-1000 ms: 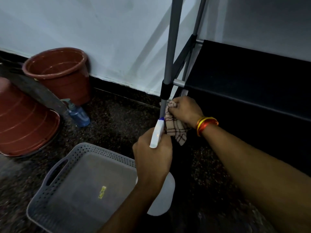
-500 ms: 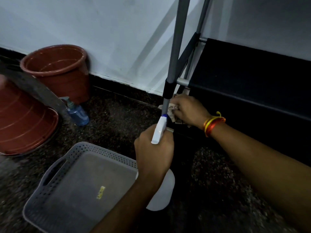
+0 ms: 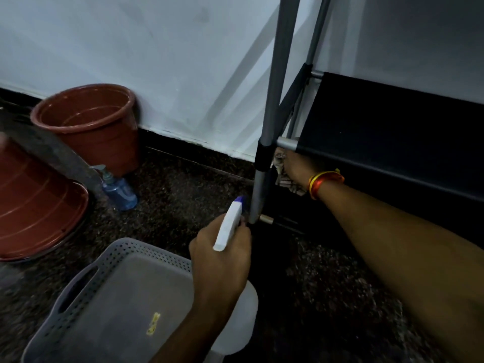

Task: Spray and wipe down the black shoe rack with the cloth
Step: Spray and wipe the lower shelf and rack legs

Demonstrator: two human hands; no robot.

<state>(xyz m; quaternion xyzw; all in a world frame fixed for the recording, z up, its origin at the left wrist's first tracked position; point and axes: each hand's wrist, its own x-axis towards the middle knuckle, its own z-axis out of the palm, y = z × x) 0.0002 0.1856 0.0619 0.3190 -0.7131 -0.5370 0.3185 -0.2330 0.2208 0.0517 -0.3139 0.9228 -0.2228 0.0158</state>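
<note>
Far left on the floor: upturned terracotta tub point(image 3: 34, 205), upright terracotta bucket point(image 3: 89, 127) against the wall, small blue pump bottle point(image 3: 119, 191) beside it. Grey perforated basket point(image 3: 117, 305) in the foreground.

Left hand point(image 3: 222, 258): fingers clenched round the white spray bottle point(image 3: 229, 226), its blue nozzle aimed at the foot of the front grey upright point(image 3: 277, 74) of the black shoe rack point(image 3: 392, 132).

Right hand point(image 3: 296, 167): fingers grasping the checked cloth point(image 3: 281, 176), now tucked behind the upright, just under the cross tube at the left end of the black shelf. Orange-and-yellow bangles point(image 3: 323, 183) on that wrist.

Change vs. 1.0 s ago: the cloth then hung in the open on the near side of the pole, close above the nozzle; it has since gone up and behind the post, mostly hidden. Nozzle sits lower on the pole than before, well apart from the cloth. View has shifted slightly right and up.

Judgement: wiping has progressed from the pole's lower section to the joint; the foot looks next for spray. Shelf surfaces probably remain to do.
</note>
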